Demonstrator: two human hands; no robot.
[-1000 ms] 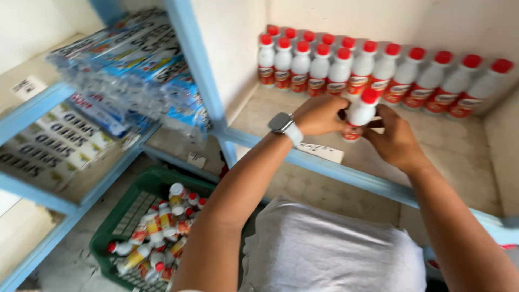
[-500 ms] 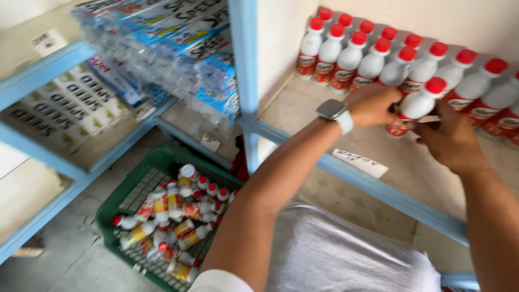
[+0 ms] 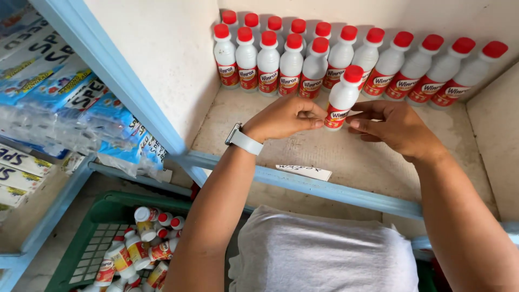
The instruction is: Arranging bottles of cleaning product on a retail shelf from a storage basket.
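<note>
Both hands, left hand [image 3: 284, 116] & right hand [image 3: 397, 127], fingers pinched shut on white red-capped bottle [image 3: 343, 97], upright on shelf [image 3: 303, 181], just near of bottle row [image 3: 378, 59].

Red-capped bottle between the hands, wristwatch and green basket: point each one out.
Red-capped bottle [image 3: 343, 96], head view, on its white body below the cap.
Wristwatch [image 3: 243, 140], head view, on its pale strap at the left wrist.
Green basket [image 3: 94, 232], head view, on its left wall.

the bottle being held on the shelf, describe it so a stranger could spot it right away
On the blue-edged shelf, rows of white bottles with red caps line the back wall. The bottle stands alone before them, pinched between left hand and right hand.
</note>
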